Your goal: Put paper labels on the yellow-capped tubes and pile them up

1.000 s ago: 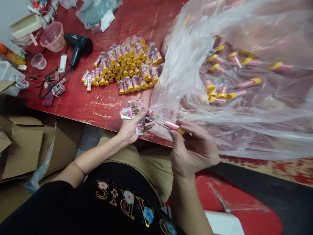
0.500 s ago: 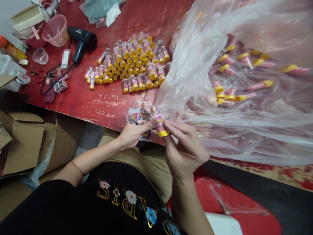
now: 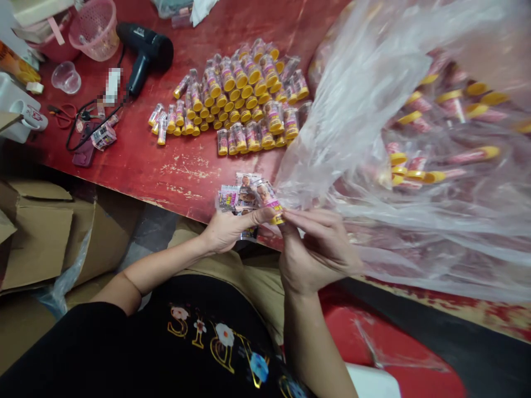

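Note:
At the table's front edge, both my hands are closed on one small clear tube (image 3: 267, 198) with a pink printed band and a yellow cap. My left hand (image 3: 227, 228) grips its side with the thumb across it. Thumb and fingertips of my right hand (image 3: 317, 243) pinch the capped end. Several printed plastic wrappers (image 3: 229, 197) lie flat under and beside my left hand; whether that hand's hidden fingers hold them I cannot tell. Just beyond, many similar tubes (image 3: 236, 91) are stacked on the red table (image 3: 174, 182), yellow ends mostly facing me.
A large clear plastic bag (image 3: 344, 127) with more yellow-capped tubes (image 3: 415, 174) covers the table's right side. At the left are a black hair dryer (image 3: 145, 52), a pink basket (image 3: 94, 33), red-handled scissors (image 3: 63, 117) and a white mug (image 3: 28, 115). Cardboard boxes (image 3: 39, 237) stand below the edge.
The tube has tilted slightly in my hands, and my right fingers now cover more of its yellow cap. The camera view has shifted a little; the stacked tubes look unchanged.

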`<control>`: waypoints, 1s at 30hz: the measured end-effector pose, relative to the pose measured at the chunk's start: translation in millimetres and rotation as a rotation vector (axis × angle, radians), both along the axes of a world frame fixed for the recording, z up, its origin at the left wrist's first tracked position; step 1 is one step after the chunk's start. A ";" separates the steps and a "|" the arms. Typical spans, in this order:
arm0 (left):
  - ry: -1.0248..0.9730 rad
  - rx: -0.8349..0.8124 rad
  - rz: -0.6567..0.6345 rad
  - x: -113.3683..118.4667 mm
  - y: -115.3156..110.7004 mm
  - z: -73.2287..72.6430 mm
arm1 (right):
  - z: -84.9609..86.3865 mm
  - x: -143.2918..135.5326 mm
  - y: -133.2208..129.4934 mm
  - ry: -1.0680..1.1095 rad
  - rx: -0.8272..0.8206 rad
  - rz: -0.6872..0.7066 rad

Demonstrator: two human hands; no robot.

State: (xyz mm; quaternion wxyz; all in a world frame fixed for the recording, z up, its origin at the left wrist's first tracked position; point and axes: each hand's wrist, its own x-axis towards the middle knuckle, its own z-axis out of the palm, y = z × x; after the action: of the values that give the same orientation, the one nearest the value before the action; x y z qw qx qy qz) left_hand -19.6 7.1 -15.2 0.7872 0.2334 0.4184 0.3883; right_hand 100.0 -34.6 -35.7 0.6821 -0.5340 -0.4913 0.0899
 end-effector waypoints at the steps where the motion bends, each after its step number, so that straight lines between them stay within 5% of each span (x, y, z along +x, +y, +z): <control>1: 0.002 -0.014 0.012 -0.7 1.5 -0.1 | -0.7 -0.3 2.6 -0.003 0.002 -0.001; 9: -0.015 -0.120 0.125 -2.6 21.0 -3.9 | -15.9 -9.6 29.2 -0.009 0.029 0.033; 13: 0.024 -0.047 0.281 -11.1 45.7 -15.6 | -41.2 2.0 90.8 -0.038 0.004 -0.028; 18: 0.048 -0.039 0.292 -28.1 59.4 -23.6 | -62.2 31.8 163.7 -0.319 -0.213 0.048; 20: 0.026 -0.035 0.210 -30.2 55.1 -22.4 | -54.8 29.4 159.2 -0.263 -0.231 0.110; 25: 0.034 -0.050 0.030 -23.5 35.8 -20.7 | -21.0 10.1 100.4 0.046 -0.374 0.495; 30: 0.262 0.061 0.042 -20.6 27.0 -20.1 | -2.5 40.0 74.1 -0.091 -0.447 0.442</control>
State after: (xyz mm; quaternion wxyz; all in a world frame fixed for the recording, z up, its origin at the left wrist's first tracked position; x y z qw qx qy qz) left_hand -40.2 34.2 -35.2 0.7101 0.2971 0.5104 0.3834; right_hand 139.9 39.5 -38.2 0.4891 -0.5544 -0.5935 0.3179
